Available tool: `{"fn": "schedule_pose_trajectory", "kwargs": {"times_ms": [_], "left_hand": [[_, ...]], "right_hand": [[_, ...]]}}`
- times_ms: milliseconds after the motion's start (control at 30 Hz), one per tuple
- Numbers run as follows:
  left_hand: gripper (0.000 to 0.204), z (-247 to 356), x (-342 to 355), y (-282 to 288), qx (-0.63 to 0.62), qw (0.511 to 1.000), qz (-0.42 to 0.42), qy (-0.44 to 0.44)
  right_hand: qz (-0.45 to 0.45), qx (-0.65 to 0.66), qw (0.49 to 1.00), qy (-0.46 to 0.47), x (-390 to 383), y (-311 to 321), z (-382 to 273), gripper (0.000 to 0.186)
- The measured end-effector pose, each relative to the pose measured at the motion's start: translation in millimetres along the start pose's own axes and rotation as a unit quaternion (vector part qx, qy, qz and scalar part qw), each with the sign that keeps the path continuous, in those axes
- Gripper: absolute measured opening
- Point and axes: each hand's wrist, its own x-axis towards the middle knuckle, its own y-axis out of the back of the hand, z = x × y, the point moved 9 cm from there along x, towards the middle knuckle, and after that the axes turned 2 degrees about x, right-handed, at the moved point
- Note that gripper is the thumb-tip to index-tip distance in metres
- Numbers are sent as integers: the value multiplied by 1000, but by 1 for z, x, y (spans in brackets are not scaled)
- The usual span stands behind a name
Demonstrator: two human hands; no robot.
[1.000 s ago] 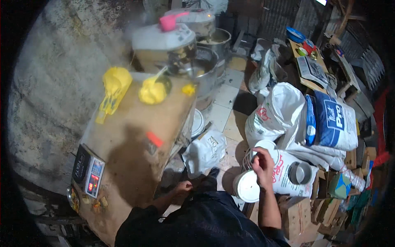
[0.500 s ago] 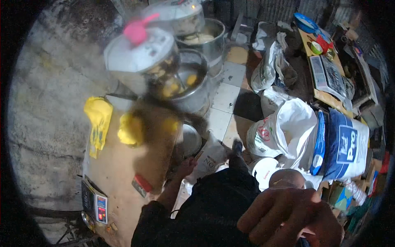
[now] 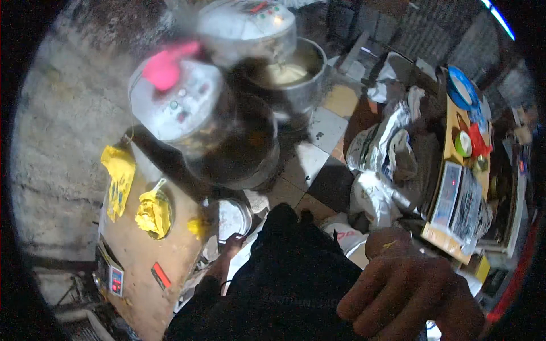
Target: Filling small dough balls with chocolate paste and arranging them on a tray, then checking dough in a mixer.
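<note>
Writing first: there's red print on the white sack [image 3: 343, 234] near the right hand, faint lettering on the dark shirt [image 3: 284, 295], and a lit red display on the scale [image 3: 112, 275] at the table's left edge. Right hand [image 3: 409, 284] is huge up close, back of it facing up, fingers bent — tips are hidden, so I can't tell how far closed it is or if it's got anything. Left hand [image 3: 232, 245] is down by the round pail [image 3: 233, 219], right at its near edge — too small and dim to say if it touches or how open the fingers are. Pail's just off the right side of the table [image 3: 133, 267], where a red scraper [image 3: 161, 275] and a yellow lump [image 3: 153, 213] sit.
</note>
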Motion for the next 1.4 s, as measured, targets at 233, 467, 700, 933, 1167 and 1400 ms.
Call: {"fn": "schedule_pose_trajectory", "kwargs": {"times_ms": [233,467,700,933,1167,1400], "left_hand": [[9,-52,-49,-85,-365,904,-34,222],[17,33,17,-93,-712,693,111,26],[19,114,179,-46,-10,970,185,159],[27,146,179,-96,-449,682,367,445],[33,253,145,-249,-510,507,386,578],[36,320,275,-194,-130,742,236,614]], "right_hand": [[-100,97,990,-11,45,126,34,34],[117,-227,930,-265,97,330,243,30],[-183,-468,858,-108,227,311,443,21],[-312,-253,738,-542,205,311,641,49],[-338,-166,726,-575,209,346,575,50],[-418,-121,707,-557,160,447,457,50]]}}
